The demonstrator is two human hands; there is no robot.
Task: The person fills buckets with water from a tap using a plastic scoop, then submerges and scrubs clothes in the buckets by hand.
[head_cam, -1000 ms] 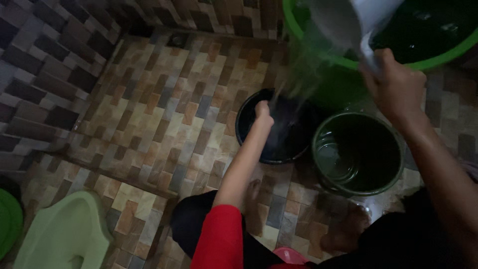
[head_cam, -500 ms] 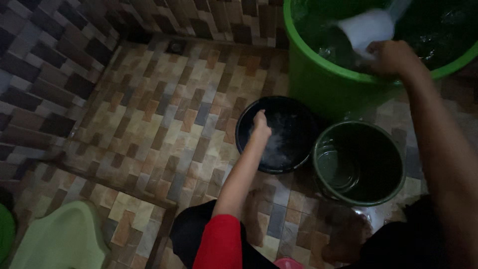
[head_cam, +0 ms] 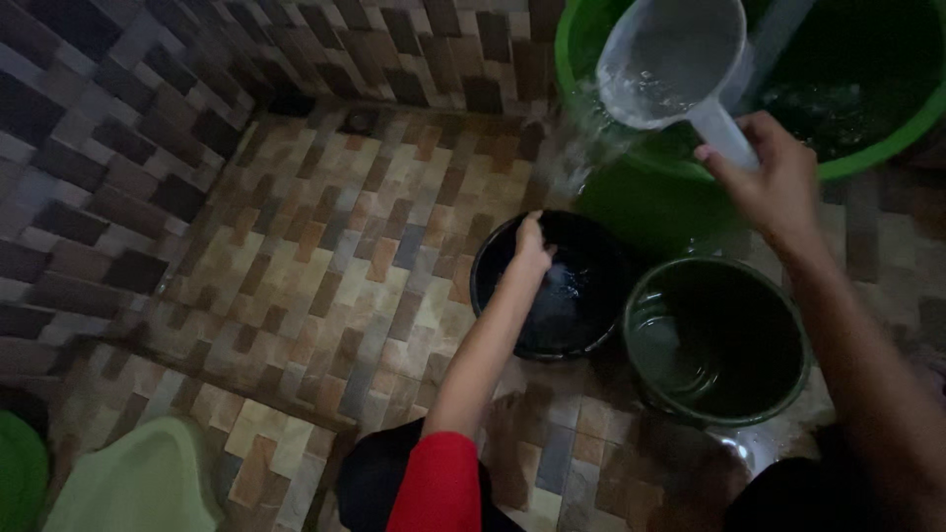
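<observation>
Head view: pretty dim in here, but we can make out the main stuff.
Scoop: clear plastic water scoop with a long handle (head_cam: 672,61), tipped up over the rim of the big tub, water spilling off its lip toward the floor.
Right hand: our right hand (head_cam: 764,182) is wrapped tight round the scoop's handle, near the end of it.
How it handles: stiff, light plastic on its own, but we'd guess it gets heavy and wobbly with water in it, and that wet handle looks slippery. Best hold is the handle, closer to the bowl for control.
Left hand: our left hand (head_cam: 532,246) rests at the near rim of the round black plastic basin (head_cam: 581,310); fingers look curled, but we can't tell if they actually grip the rim.
Basin: sits on the floor just beside the tub, some water glinting inside.
Tub: large bright green plastic tub (head_cam: 631,192), holding dark water.
Bucket: dark green round bucket (head_cam: 717,340), right next to the basin, a little water at the bottom.
Floor: brown and tan mosaic tile floor (head_cam: 325,246), wet near the buckets.
</observation>
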